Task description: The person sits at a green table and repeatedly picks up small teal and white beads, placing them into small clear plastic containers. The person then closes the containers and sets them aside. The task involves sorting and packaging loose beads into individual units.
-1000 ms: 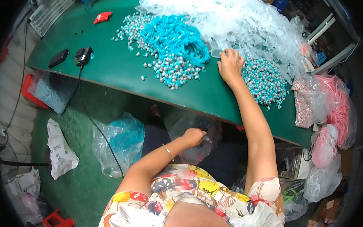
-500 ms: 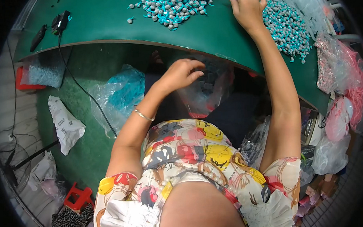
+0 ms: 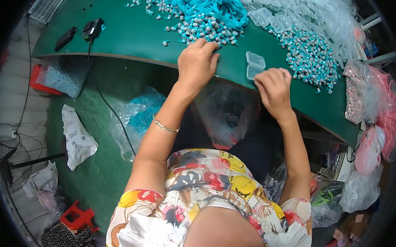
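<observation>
A small clear plastic box (image 3: pixel 255 59), its lid folded back, lies at the table's near edge. My right hand (image 3: pixel 275 91) has its bent fingertips on the box's near half. My left hand (image 3: pixel 196 65) is over the table edge, thumb and forefinger apart, with nothing visible in it. Just beyond the left fingers is a pile of grey, striped beads (image 3: pixel 204 28) with teal ends, next to a heap of teal cords (image 3: pixel 221 6). A second pile of grey and teal pieces (image 3: pixel 311 55) is right of my right hand.
Many clear plastic boxes (image 3: pixel 286 7) are heaped at the far right. A black device (image 3: pixel 93 29) with a cable sits at the left. Bags of pink cords (image 3: pixel 387 109) hang by the right edge. Below the table is a clear bag (image 3: pixel 228 108).
My right hand has come back from the box heap toward the near edge, where an open clear box now shows. My left hand has moved up to the bead pile.
</observation>
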{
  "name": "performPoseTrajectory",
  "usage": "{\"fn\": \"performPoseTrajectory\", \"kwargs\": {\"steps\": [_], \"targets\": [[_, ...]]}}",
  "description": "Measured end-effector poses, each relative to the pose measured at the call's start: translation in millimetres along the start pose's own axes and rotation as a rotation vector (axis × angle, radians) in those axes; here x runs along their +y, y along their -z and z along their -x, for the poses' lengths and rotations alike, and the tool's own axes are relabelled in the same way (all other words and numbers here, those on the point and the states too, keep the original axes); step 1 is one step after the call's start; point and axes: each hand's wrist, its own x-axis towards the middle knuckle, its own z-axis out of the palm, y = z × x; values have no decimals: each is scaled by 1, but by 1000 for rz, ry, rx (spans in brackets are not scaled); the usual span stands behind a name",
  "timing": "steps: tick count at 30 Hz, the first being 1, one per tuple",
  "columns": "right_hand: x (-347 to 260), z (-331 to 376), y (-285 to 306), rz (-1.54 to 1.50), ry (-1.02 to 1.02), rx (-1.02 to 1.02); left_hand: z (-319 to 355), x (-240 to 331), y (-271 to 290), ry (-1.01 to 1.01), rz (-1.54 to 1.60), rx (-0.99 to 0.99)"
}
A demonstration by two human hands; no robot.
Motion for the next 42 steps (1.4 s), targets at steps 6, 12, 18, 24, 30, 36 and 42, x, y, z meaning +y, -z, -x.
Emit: {"fn": "performPoseTrajectory", "kwargs": {"steps": [6, 12, 18, 24, 30, 36, 42], "targets": [[-1, 2, 1, -76, -94, 84, -15, -4, -20, -165, -322, 31], [27, 3, 13, -46, -225, 179, -21, -14, -25, -230, -405, 9], [80, 3, 25, -13, -405, 217, -25, -9, -25, -350, -330, 23], [88, -3, 24, 306, -423, 42, -21, 4, -23, -409, -127, -89], [83, -20, 15, 555, -333, -125, -28, -4, -30, -306, -70, -121], [66, -16, 13, 407, -235, -84, -27, -7, -22, -291, -34, -155], [46, -7, 6, 255, -131, 9, -22, 4, -20, -137, 273, -115]]}}
